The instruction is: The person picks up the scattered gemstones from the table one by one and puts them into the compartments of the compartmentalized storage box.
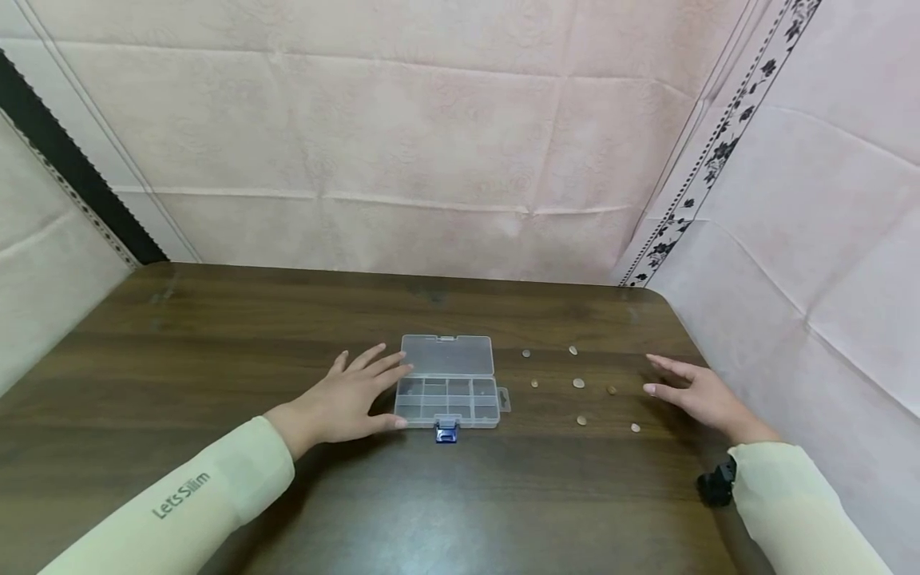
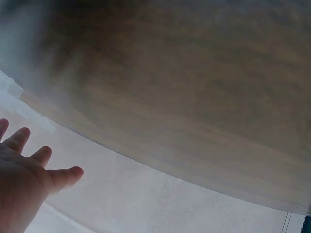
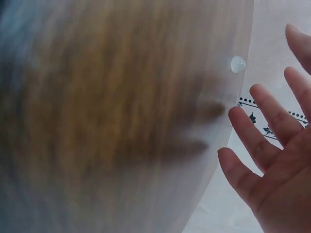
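Observation:
A clear plastic compartment box (image 1: 447, 399) lies on the brown table with its lid (image 1: 447, 355) folded back and a blue latch (image 1: 446, 433) at the front. My left hand (image 1: 348, 399) is at the box's left side, fingers spread, fingertips right at its edge. Several small pale pieces, button- or pebble-like, lie scattered to the right of the box, among them a whitish piece (image 1: 578, 383) and a brownish piece (image 1: 612, 390). To their right my right hand (image 1: 704, 399) hovers with fingers extended, holding nothing. In the right wrist view one pale translucent piece (image 3: 238, 64) shows near the fingertips.
The wood-grain table (image 1: 216, 359) meets a pale cloth-covered wall (image 1: 431, 144) at the back. Another pale cloth (image 1: 826, 239) with a black floral border hangs along the right side. A hanging tab (image 1: 505, 399) sticks out from the box's right side.

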A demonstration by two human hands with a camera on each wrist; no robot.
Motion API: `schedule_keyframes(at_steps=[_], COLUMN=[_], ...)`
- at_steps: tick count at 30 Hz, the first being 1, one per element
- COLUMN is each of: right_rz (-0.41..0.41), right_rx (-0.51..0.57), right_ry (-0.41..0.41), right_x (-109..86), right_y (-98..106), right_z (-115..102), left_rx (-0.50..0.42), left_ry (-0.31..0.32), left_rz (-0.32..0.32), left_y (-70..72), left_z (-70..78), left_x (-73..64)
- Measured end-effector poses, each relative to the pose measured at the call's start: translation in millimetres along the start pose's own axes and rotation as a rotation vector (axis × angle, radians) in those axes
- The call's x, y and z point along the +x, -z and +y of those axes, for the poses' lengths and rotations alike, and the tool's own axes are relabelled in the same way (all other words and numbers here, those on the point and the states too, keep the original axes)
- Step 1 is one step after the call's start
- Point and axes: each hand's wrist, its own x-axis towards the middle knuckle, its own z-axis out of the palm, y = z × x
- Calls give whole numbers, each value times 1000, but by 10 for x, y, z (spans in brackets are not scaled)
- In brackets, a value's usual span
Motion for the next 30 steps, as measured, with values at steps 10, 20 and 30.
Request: schedule_keyframes(at_steps=[10, 20, 30], right_rz=[7, -9, -21], right_rx=[-21, -33, -101], right_ry=[9, 35, 69], right_x=[8, 14, 42], right_y=[-13, -11, -20], right_z=[75, 79, 70], left_rx=[11, 9, 5], left_ry=[7, 1, 16], left_rz=[-15, -28, -43], left_y=[-19, -14, -11], left_z=[-13, -18, -10], left_x=[19, 39, 41])
